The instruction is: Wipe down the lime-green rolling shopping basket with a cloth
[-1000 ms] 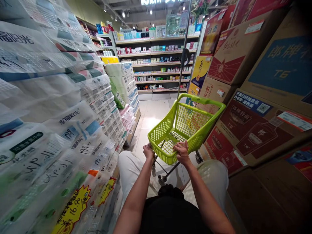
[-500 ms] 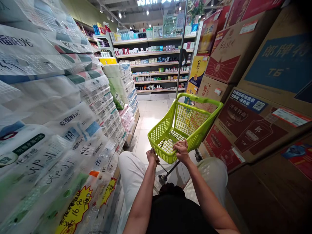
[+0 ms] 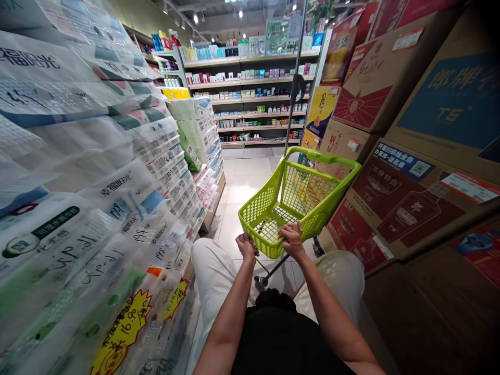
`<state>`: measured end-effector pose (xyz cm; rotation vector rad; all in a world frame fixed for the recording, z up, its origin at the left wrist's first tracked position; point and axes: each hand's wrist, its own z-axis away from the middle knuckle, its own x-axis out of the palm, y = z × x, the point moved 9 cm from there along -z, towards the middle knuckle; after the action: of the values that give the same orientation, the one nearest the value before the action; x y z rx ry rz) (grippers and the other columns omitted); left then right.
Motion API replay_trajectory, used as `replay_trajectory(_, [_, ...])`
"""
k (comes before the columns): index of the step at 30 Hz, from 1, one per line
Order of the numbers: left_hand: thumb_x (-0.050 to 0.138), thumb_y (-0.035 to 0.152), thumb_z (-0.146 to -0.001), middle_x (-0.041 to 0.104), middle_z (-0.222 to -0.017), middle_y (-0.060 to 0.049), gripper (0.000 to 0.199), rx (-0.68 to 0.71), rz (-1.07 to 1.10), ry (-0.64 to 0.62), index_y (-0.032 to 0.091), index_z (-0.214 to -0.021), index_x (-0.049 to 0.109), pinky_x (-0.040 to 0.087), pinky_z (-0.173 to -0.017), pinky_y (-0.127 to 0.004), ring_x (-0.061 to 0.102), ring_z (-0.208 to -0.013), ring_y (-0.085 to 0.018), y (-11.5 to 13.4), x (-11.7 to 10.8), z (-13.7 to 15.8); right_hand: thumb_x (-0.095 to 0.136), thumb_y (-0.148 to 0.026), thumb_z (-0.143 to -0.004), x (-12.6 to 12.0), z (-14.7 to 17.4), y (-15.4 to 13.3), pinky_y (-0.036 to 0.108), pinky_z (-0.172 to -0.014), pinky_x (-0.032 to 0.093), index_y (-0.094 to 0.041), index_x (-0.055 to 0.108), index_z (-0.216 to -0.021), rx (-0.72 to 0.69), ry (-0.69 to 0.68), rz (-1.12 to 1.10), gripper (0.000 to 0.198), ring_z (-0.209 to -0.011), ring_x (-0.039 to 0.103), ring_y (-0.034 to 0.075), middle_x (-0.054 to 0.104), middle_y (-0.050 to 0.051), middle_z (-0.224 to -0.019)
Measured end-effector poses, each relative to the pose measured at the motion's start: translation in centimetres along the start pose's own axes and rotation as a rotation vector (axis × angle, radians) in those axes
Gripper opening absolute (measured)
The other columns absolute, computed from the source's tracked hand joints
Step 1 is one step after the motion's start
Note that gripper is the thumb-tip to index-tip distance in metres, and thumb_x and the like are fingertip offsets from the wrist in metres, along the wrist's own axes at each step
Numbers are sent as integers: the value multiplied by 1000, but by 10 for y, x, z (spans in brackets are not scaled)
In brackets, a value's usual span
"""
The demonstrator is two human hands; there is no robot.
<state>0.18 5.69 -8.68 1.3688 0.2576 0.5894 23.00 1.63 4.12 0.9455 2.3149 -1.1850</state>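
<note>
A lime-green shopping cart [image 3: 265,242] with a latticed basket stands between my knees, its near end toward me. My right hand [image 3: 292,239] is closed over the near rim of the basket, fingers curled inward. At the near left corner, my left hand [image 3: 246,247] is closed beside the basket wall. Something small and brownish shows by its fingers, too hidden to name. Inside the basket, only the green lattice floor shows, with the floor tiles visible through it. A dark metal leg and a caster wheel [image 3: 261,281] sit below the corner.
Wrapped tissue packs [image 3: 117,198] with handwritten prices are stacked high on my left. Liquor cartons [image 3: 406,198] rise close on the right, beside the cart. A thin metal pole [image 3: 292,112] stands behind the cart. Shelves of boxed goods [image 3: 250,83] cross the far end beyond the tiled aisle.
The view has tilted and shifted slightly, so the surroundings sit a little differently in frame. Both hands stay at the cart's near end, with only slight shifts in position.
</note>
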Motion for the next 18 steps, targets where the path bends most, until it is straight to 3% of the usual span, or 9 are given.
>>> replay_trajectory(4, [60,49,-96,54,-75,6,29,21,81,21,25,-102,46,42,-51,-18,52,-52,-8,12,1,0,47,-4,-60,2,1,2,52,-128,0,-26,63,-68,4,0,13,28,-111,56,24,71,-1,-83])
replay_trajectory(7, [53,55,-98,44,-64,11,32,-144,66,-8,26,-105,42,33,-42,-19,39,-38,-8,-13,4,13,47,-4,-61,1,1,2,51,-128,1,-26,63,-67,8,10,18,28,-111,56,23,71,-1,-83])
replay_trajectory(9, [51,56,-99,43,-63,11,33,-173,82,9,26,-106,41,33,-41,-20,37,-38,-9,-20,5,20,47,-4,-61,1,1,1,51,-129,2,-26,63,-68,6,1,23,28,-111,56,23,71,-2,-83])
replay_trajectory(11, [54,53,-98,51,-72,7,31,-39,135,53,25,-106,43,43,-49,-23,49,-48,-11,-6,5,20,48,-4,-61,1,1,0,52,-129,3,-26,63,-69,5,-6,31,28,-111,57,23,71,-3,-84])
replay_trajectory(14, [59,49,-97,61,-98,-2,29,206,206,113,25,-107,46,54,-80,-27,65,-85,-14,23,3,17,48,-4,-60,1,0,0,53,-129,2,-26,62,-69,4,-4,32,28,-110,57,23,70,-3,-83])
replay_trajectory(16, [59,49,-98,61,-107,-4,28,250,176,119,25,-106,46,52,-92,-30,64,-99,-15,27,3,17,48,-4,-61,1,0,-1,52,-129,1,-26,62,-68,3,10,22,27,-110,57,23,69,-2,-82])
replay_trajectory(18, [56,51,-99,60,-104,-4,28,238,110,79,26,-105,45,52,-90,-31,64,-96,-16,17,6,21,48,-4,-61,-1,0,-2,52,-129,1,-26,61,-68,1,28,8,26,-110,57,23,68,-2,-80])
